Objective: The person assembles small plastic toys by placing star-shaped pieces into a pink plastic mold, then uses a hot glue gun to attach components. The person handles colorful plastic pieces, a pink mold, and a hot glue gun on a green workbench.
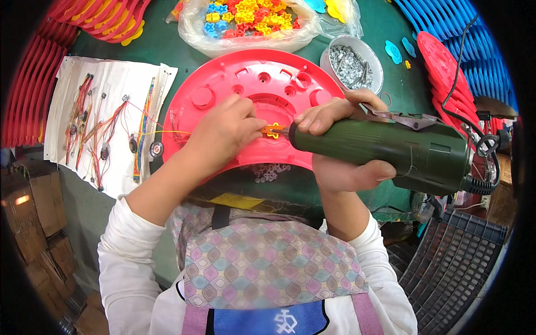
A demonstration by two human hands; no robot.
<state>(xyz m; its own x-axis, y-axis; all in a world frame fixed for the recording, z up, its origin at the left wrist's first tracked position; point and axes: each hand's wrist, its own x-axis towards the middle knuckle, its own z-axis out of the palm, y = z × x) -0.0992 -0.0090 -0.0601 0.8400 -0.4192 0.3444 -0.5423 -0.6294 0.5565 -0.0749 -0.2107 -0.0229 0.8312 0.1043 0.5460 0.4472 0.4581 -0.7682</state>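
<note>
Right hand's (pixel 341 171) fingers wrapped the green driver (pixel 368 142), nose by the yellow star (pixel 273 134) on the pink shell (pixel 223 70); left hand (pixel 233 120) pinched something, couldn't tell what. Keeping the driver straight mattered, imo.

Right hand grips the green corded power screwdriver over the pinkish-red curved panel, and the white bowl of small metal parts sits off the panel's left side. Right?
Wrong side for the bowl: the head view shows the white bowl of small metal parts off the pinkish-red curved panel's upper right. The right hand does grip the green corded power screwdriver over the panel.
</note>
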